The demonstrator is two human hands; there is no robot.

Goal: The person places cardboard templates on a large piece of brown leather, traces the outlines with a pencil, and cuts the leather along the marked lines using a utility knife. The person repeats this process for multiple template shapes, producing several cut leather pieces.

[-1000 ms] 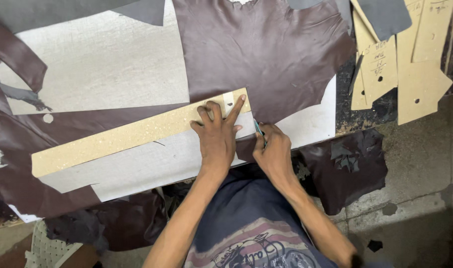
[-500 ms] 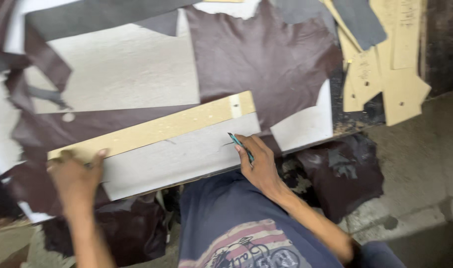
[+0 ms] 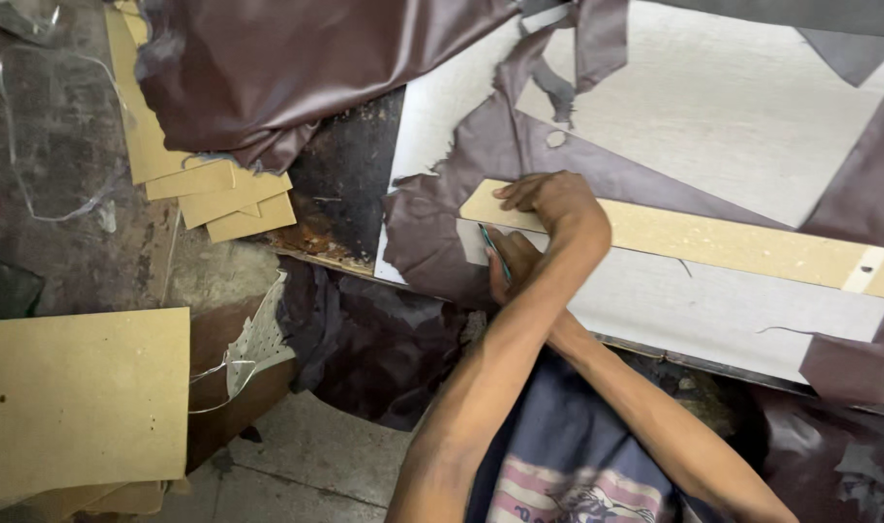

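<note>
A long tan cardboard strip (image 3: 732, 242) lies across a white cutting board (image 3: 713, 107), over a thin piece of dark brown leather (image 3: 432, 232). My left hand (image 3: 555, 200) presses flat on the strip's left end. My right hand (image 3: 513, 263) sits just below it, partly under my left forearm. It grips a small teal-handled knife (image 3: 492, 248) whose tip rests at the strip's lower left edge, on the leather.
A heap of brown leather (image 3: 287, 58) lies at the top left over tan cardboard patterns (image 3: 219, 194). A square cardboard sheet (image 3: 84, 397) sits low at the left. Leather scraps (image 3: 365, 339) hang below the board's front edge.
My right hand with the knife has moved from the strip's right end to its left end, beside my left hand. The view has swung left.
</note>
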